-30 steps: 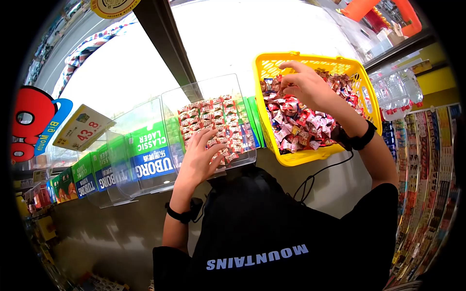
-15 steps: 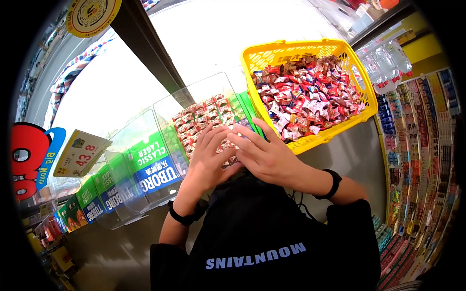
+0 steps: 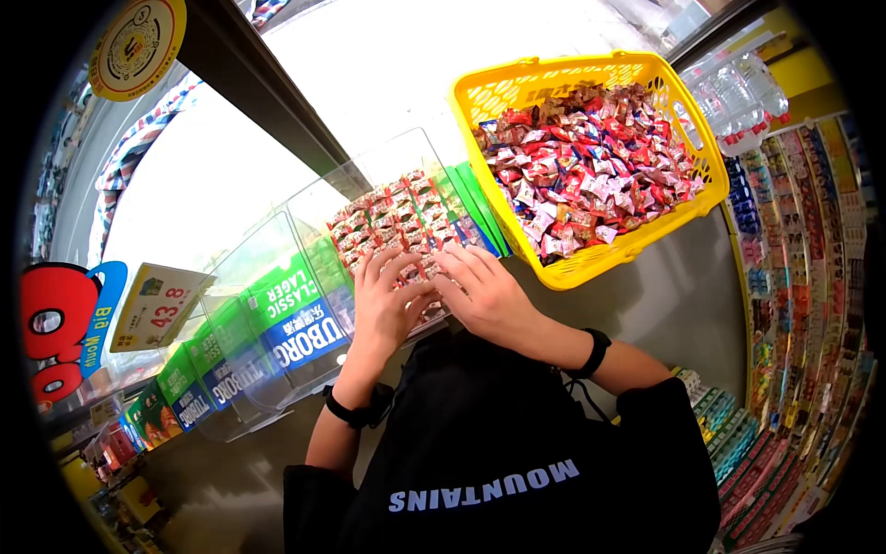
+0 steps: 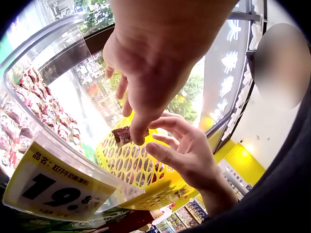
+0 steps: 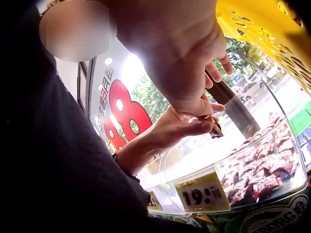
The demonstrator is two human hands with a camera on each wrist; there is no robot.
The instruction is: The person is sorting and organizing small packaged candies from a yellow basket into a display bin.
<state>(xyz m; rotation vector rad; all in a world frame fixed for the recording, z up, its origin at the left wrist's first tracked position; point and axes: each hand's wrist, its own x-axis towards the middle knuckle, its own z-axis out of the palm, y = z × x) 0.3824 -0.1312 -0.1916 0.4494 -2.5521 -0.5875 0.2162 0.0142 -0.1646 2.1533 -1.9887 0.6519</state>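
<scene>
In the head view, my left hand [image 3: 383, 300] and right hand [image 3: 489, 300] are side by side over the near edge of a clear bin [image 3: 426, 143] of wrapped candies [image 3: 392, 217]. The left wrist view shows one small brown-red wrapped candy [image 4: 122, 137] pinched at my left hand's thumb. My right hand [image 4: 189, 155] is close beside it, with bent fingers and a gap between thumb and forefinger. In the right wrist view, the candy [image 5: 216, 130] is at my left hand's [image 5: 175, 130] fingertips. Whether my right fingers touch it is unclear.
A yellow basket [image 3: 591, 268] full of wrapped candies stands right of the bin. More clear bins and green-blue beer boxes [image 3: 305, 323] line the left. Price signs [image 3: 159, 309], water bottles [image 3: 738, 97] and stocked shelves [image 3: 803, 258] surround the work area.
My right hand has left the space over the basket and come beside my left hand at the bin. The head view has shifted, and both hands now sit closer together.
</scene>
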